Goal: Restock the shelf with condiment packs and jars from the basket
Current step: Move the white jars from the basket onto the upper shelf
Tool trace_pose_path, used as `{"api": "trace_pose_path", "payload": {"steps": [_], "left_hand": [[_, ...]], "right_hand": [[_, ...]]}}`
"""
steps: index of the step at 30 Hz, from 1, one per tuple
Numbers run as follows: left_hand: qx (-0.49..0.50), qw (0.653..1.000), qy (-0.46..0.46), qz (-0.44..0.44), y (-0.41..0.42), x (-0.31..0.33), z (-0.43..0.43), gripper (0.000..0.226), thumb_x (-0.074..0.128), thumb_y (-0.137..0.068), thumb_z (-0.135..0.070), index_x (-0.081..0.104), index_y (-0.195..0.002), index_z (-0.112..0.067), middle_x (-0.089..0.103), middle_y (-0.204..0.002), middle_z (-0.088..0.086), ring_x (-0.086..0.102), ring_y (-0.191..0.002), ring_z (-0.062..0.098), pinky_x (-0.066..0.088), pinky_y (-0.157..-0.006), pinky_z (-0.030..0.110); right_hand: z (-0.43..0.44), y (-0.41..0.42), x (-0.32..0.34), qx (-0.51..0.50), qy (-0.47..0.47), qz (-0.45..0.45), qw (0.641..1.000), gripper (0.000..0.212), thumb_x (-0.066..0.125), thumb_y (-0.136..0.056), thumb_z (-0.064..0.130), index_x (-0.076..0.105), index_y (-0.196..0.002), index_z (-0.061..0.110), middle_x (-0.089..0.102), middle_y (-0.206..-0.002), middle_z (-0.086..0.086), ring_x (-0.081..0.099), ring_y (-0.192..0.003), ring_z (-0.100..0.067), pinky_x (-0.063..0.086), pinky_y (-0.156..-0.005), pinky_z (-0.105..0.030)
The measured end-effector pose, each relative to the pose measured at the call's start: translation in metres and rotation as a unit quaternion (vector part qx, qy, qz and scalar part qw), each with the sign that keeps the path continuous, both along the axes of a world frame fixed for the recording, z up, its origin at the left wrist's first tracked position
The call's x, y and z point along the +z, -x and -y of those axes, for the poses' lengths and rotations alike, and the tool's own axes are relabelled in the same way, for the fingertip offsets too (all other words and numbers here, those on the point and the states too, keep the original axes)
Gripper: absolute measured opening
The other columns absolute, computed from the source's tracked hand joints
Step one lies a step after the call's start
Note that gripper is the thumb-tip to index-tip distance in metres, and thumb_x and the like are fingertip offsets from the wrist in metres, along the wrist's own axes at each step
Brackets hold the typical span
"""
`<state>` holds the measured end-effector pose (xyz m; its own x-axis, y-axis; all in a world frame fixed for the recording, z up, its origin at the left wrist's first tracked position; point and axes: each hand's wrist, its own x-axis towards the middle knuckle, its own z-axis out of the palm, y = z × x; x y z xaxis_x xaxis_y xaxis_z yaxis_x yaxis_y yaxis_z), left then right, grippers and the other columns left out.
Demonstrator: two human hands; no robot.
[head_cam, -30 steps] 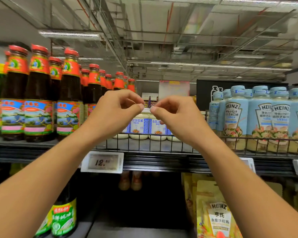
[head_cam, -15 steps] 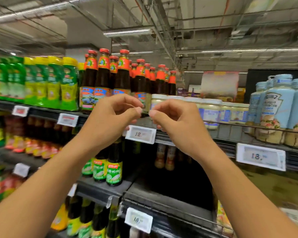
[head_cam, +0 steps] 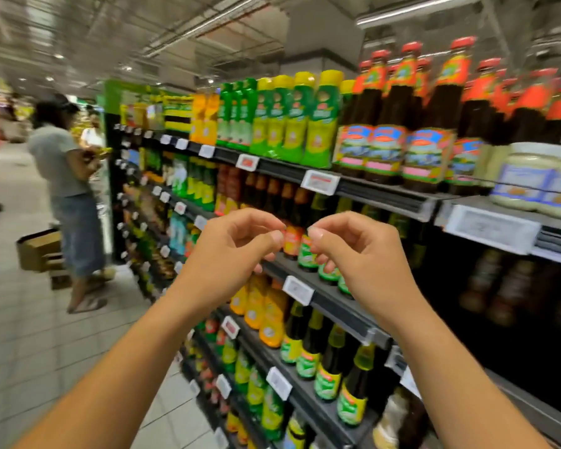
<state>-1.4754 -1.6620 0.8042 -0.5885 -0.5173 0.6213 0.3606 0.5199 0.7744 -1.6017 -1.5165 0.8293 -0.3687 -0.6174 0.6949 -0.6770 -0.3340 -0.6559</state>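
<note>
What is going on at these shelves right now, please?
A person faces the condiment shelves with both hands raised. The left hand and right hand are close together, fingers curled, holding nothing I can see. The top shelf holds dark sauce bottles and pale jars; no basket is in view. Farther down the aisle stands another person.

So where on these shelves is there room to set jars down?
The dark bay below the white jars, right of the green-labelled bottles, looks bare at the front; blurred bottles stand farther back. The red-capped bottles and yellow-green bottles stand packed to the edge.
</note>
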Motion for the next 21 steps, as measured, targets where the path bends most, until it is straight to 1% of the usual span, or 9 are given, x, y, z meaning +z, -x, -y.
{"api": "trace_pose_path", "payload": {"steps": [2,5,9,12,13,15,16,18,21], "left_hand": [[0.034,0.999,-0.021,0.016,-0.025,-0.016,0.025,0.007,0.068,-0.089,-0.025,0.073,-0.09,-0.031,0.074,-0.077,-0.005,0.066,-0.065,0.006,0.051,-0.058,0.019],[0.073,0.995,-0.055,0.028,-0.055,-0.039,0.059,0.008,0.067,-0.083,-0.032,0.073,-0.088,-0.033,0.074,-0.077,-0.002,0.068,-0.069,0.009,0.049,-0.058,0.02],[0.115,0.987,-0.102,0.04,-0.085,-0.071,0.099,0.011,0.067,-0.079,-0.03,0.074,-0.087,-0.027,0.074,-0.075,-0.004,0.067,-0.067,0.009,0.049,-0.056,0.02],[0.133,0.98,-0.141,0.046,-0.105,-0.097,0.126,0.006,0.068,-0.08,-0.023,0.072,-0.085,-0.024,0.073,-0.072,-0.003,0.065,-0.064,0.009,0.048,-0.054,0.019],[0.136,0.978,-0.15,0.05,-0.112,-0.106,0.134,0.005,0.069,-0.083,-0.018,0.071,-0.084,-0.023,0.072,-0.071,-0.002,0.065,-0.064,0.008,0.048,-0.054,0.018],[0.151,0.973,-0.163,0.064,-0.123,-0.127,0.148,0.016,0.068,-0.089,-0.006,0.071,-0.084,-0.021,0.071,-0.071,0.001,0.064,-0.063,0.008,0.048,-0.054,0.017],[0.16,0.969,-0.173,0.076,-0.128,-0.137,0.155,0.018,0.067,-0.09,-0.004,0.071,-0.084,-0.021,0.07,-0.072,0.003,0.064,-0.063,0.008,0.048,-0.053,0.018],[0.167,0.961,-0.199,0.098,-0.135,-0.158,0.164,0.019,0.066,-0.09,-0.004,0.07,-0.085,-0.021,0.07,-0.073,0.004,0.063,-0.065,0.01,0.048,-0.053,0.018],[0.171,0.949,-0.234,0.126,-0.139,-0.189,0.173,0.016,0.065,-0.091,-0.006,0.069,-0.086,-0.021,0.069,-0.076,0.008,0.062,-0.066,0.012,0.048,-0.054,0.019]], "right_hand": [[0.033,-0.015,-0.014,0.029,-0.01,0.034,0.999,0.013,0.071,-0.091,0.013,0.072,-0.08,0.018,0.071,-0.069,0.005,0.064,-0.059,-0.006,0.049,-0.056,-0.018],[0.079,-0.036,-0.036,0.059,-0.029,0.065,0.996,0.013,0.071,-0.09,0.011,0.072,-0.079,0.018,0.07,-0.067,0.003,0.063,-0.059,-0.009,0.049,-0.058,-0.021],[0.134,-0.061,-0.063,0.097,-0.054,0.095,0.989,0.02,0.07,-0.091,0.009,0.071,-0.076,0.023,0.07,-0.067,0.001,0.061,-0.057,-0.009,0.048,-0.053,-0.022],[0.171,-0.079,-0.09,0.115,-0.086,0.119,0.983,0.014,0.069,-0.092,0.012,0.072,-0.079,0.019,0.069,-0.066,-0.001,0.061,-0.054,-0.013,0.049,-0.046,-0.033],[0.182,-0.083,-0.101,0.118,-0.095,0.127,0.98,0.014,0.069,-0.092,0.012,0.072,-0.08,0.018,0.069,-0.066,0.0,0.06,-0.055,-0.012,0.049,-0.048,-0.031],[0.203,-0.092,-0.125,0.13,-0.109,0.151,0.974,0.016,0.067,-0.092,0.006,0.071,-0.081,0.017,0.069,-0.066,0.002,0.061,-0.058,-0.011,0.049,-0.052,-0.022],[0.212,-0.096,-0.138,0.136,-0.119,0.162,0.97,0.016,0.066,-0.092,0.004,0.071,-0.081,0.016,0.069,-0.066,0.001,0.061,-0.059,-0.014,0.048,-0.054,-0.021],[0.225,-0.102,-0.163,0.138,-0.143,0.181,0.963,0.016,0.066,-0.092,0.003,0.071,-0.082,0.015,0.069,-0.067,-0.001,0.061,-0.061,-0.018,0.047,-0.056,-0.023],[0.239,-0.104,-0.202,0.142,-0.18,0.221,0.948,0.016,0.064,-0.092,0.003,0.07,-0.083,0.014,0.068,-0.062,0.0,0.059,-0.055,-0.01,0.047,-0.051,-0.02]]}}
